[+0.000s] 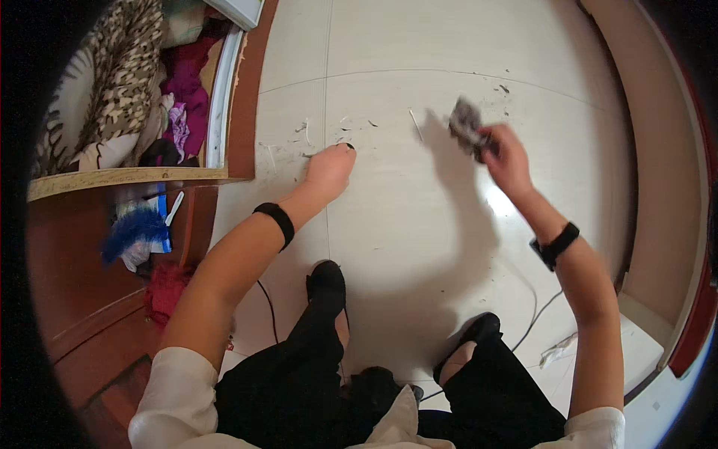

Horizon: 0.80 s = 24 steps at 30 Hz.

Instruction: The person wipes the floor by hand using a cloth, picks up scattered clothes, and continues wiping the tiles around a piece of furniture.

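My right hand (pixel 510 163) is closed on a crumpled grey-and-dark clump (pixel 465 123), held above the floor and a little blurred. Whether it is cloth or matted fluff I cannot tell. My left hand (pixel 329 170) is low over the pale tiles, its fingers curled together. A small dark spot shows at its fingers, and what they hold, if anything, is hidden. Around that hand lie scraps of debris (pixel 343 129) and a bent white strip (pixel 307 132). A thin white stick (pixel 416 125) lies between the two hands. More dark bits (pixel 504 89) are scattered beyond my right hand.
On the left, an open cabinet (pixel 243 112) holds patterned and purple cloth. Below it are a blue fuzzy thing (pixel 134 232) and a red fuzzy thing (pixel 166 293). Dark cables (pixel 268 307) run by my feet. A pale panel (pixel 666 150) borders the right side.
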Each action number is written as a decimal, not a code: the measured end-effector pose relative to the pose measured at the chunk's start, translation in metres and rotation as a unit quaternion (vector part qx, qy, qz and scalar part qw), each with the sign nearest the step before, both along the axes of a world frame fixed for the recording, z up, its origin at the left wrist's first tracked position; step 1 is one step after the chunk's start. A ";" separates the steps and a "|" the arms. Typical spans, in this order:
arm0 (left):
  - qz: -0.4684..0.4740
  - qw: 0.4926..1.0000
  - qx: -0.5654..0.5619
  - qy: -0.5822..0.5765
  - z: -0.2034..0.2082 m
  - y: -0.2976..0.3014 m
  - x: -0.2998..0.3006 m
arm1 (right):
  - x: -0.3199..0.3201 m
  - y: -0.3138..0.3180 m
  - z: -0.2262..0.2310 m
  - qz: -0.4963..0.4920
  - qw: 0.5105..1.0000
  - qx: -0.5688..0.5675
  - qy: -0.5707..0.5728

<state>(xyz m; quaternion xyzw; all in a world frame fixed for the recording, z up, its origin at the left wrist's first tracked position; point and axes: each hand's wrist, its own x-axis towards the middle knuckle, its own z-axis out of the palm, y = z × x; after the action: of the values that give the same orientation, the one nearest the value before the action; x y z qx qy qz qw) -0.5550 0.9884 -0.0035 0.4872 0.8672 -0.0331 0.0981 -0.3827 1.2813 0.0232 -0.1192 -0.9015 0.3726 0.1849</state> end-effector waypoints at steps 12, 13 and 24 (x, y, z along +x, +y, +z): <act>-0.131 0.981 0.070 0.123 0.037 -0.017 -0.001 | 0.085 -0.057 -0.027 0.293 0.937 0.085 -0.173; -0.125 0.978 0.116 0.124 0.046 -0.019 -0.007 | 0.088 -0.058 -0.029 0.298 0.930 0.112 -0.182; 0.176 0.886 0.423 0.071 0.125 -0.068 -0.019 | 0.086 -0.065 -0.019 0.273 0.918 0.160 -0.239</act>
<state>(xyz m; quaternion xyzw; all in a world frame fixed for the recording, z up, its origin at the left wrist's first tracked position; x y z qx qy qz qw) -0.5744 0.9201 0.1218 0.3180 0.8749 0.3207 -0.1748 -0.2965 1.2165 0.0045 0.0769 -0.9641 0.2196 -0.1278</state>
